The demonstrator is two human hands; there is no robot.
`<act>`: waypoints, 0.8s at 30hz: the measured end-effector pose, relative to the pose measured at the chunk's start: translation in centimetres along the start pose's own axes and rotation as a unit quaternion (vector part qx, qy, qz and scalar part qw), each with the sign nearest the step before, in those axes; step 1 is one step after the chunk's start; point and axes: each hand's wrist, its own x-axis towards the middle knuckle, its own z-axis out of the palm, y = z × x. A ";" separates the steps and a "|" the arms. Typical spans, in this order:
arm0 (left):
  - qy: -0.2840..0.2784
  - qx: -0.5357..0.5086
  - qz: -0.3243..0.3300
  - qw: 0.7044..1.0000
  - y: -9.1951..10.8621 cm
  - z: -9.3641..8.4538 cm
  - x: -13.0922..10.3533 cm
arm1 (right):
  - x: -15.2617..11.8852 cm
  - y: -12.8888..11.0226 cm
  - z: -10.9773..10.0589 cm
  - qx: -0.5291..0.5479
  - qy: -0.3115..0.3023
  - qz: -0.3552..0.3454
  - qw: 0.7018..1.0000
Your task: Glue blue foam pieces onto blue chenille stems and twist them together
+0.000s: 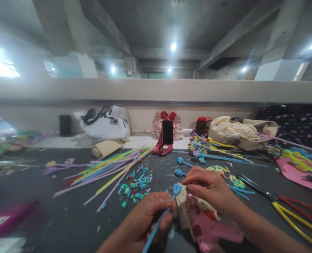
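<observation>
My left hand (156, 212) is closed in a pinch on a blue pipe cleaner (157, 226) just below its curled head. The stem slants down toward me and the coiled tip points up. My right hand (208, 184) hovers just right of the coil, thumb and fingers pinched together; anything between them is too small to make out. Below the right hand lies a pink glue gun (206, 225) on a pale, stained piece of cloth or card (181, 207). Beyond the hands rest two more blue pipe cleaners with curled heads (180, 172).
Loose pipe cleaners (114, 172) and small cut pieces (137, 182) spread on the left. Finished-looking bunches (200, 146), pliers or scissors with red handles (298, 202) and yellow handles (290, 218) lie right. A phone (167, 131) stands at the back.
</observation>
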 end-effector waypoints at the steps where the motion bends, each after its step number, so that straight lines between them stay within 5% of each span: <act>1: -0.001 0.016 0.010 1.000 0.0 -0.1 0.0 | 0.0 0.1 0.0 0.000 0.001 0.000 1.000; 7: 0.016 0.064 0.048 0.997 0.2 -0.5 0.1 | -0.2 0.6 -0.4 -0.033 -0.014 0.015 0.999; 17: 0.076 0.112 0.042 0.990 0.1 0.0 0.2 | -5.5 -0.7 -3.5 -0.243 -0.202 0.065 0.946; 24: 0.149 0.241 0.043 0.958 -0.9 1.2 1.6 | -7.0 0.1 -2.7 -0.337 -0.186 0.071 0.920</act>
